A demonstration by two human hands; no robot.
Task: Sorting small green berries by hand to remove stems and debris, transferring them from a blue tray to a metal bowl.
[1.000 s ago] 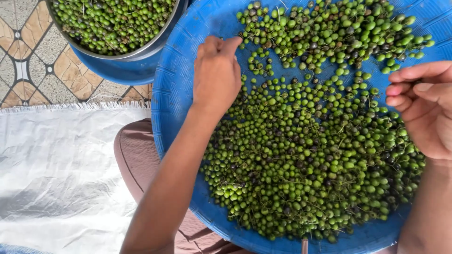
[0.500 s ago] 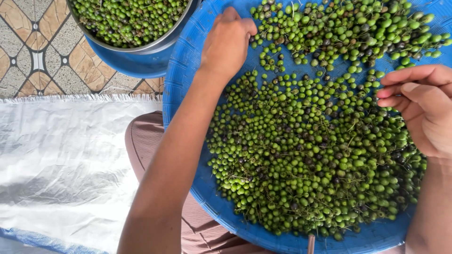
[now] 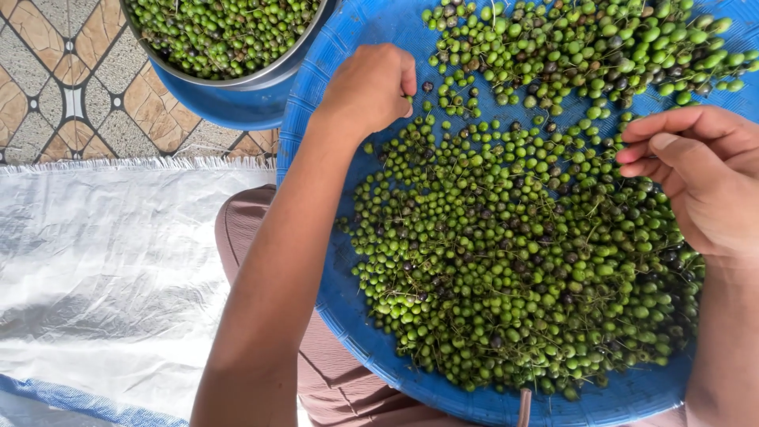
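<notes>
Berries fill the blue tray; left hand pinches one, right hand grip released.

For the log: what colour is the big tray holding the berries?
Blue tray, seen clearly in the head view.

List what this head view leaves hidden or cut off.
- Left hand: fingertips curl under, so any berry they pinch is hidden.
- Blue tray: top and right rim cut off by the picture edges.
- Metal bowl: upper part cut off.
- Right hand: palm side hidden.
</notes>
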